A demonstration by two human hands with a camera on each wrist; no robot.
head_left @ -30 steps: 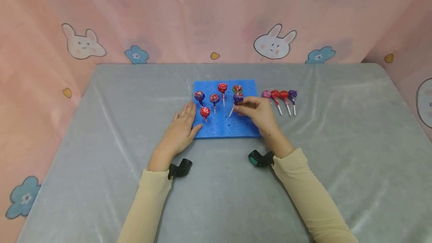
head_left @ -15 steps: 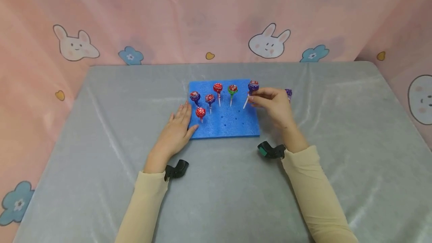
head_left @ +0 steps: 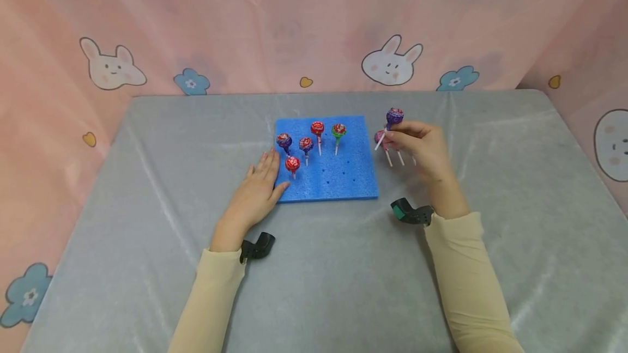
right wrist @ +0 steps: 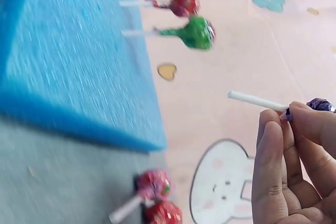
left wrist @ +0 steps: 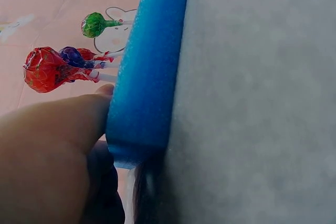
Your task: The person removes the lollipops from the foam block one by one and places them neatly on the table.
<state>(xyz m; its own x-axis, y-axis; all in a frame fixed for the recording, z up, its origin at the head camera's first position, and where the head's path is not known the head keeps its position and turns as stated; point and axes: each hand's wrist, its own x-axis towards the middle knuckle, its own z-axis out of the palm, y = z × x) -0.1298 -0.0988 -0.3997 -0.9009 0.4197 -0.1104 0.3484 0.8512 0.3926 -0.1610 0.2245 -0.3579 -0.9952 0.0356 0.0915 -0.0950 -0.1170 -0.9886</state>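
Observation:
My right hand pinches a purple-wrapped lollipop between thumb and fingertips, just right of a blue foam board. In the right wrist view the held lollipop's white stick points toward the board. My left hand lies with fingers straight along the board's left edge, its thumb over the near left corner. Several lollipops stand upright in the board, among them a green one, a red one and a front red one.
Right of the board, a pink lollipop lies on the grey tablecloth, with others partly hidden by my right hand. Small holes dot the board's right half. A pink curtain hangs behind the table.
My right hand has moved right with the purple lollipop, from over the board to above the lollipops lying beside it. The green lollipop is now uncovered. My left hand stays at the board's edge.

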